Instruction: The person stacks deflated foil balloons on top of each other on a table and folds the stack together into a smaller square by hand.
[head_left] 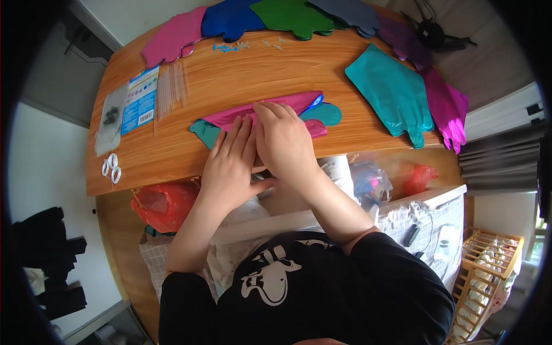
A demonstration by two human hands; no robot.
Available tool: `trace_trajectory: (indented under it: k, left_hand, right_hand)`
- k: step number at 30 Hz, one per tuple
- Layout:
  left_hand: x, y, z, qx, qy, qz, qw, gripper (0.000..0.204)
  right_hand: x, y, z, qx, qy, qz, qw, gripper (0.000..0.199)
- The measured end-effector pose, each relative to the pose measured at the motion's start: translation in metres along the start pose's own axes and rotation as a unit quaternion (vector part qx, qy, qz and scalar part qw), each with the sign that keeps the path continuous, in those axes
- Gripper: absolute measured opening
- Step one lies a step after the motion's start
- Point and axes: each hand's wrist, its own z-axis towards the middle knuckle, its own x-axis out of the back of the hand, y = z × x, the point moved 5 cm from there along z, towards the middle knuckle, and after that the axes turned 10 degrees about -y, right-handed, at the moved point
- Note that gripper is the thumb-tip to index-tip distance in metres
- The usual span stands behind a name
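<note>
Near the table's front edge lies a folded pink foil balloon [227, 116], with teal foil [329, 114] sticking out from under it on both sides and a small patch of blue showing at its right end. My left hand [225, 172] rests on the pink foil with its fingers stretched out flat. Beside it, touching it, my right hand [286, 141] presses on the foil, its fingers laid forward and close together. The foil directly under both palms is hidden.
Flat foil balloons line the far edge: pink [175, 35], blue [230, 20], green [293, 17], grey and purple. Teal [391, 92] and magenta [445, 109] ones lie right. Left are a blue packet [140, 100], clear sticks [173, 86] and white ribbon rolls [115, 174].
</note>
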Motion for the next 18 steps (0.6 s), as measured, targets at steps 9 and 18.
trace_trajectory:
  k: [9,18]
  left_hand:
    - [0.003,0.001,-0.001,-0.004,-0.017,0.023,1.0,0.115]
    - [0.006,0.001,-0.001,-0.015,-0.011,0.014,1.0,0.113]
  right_hand:
    - [0.039,0.05,0.001,-0.119,0.003,-0.071,0.99,0.027]
    - [0.05,0.064,-0.008,-0.117,0.045,-0.154,0.98,0.029]
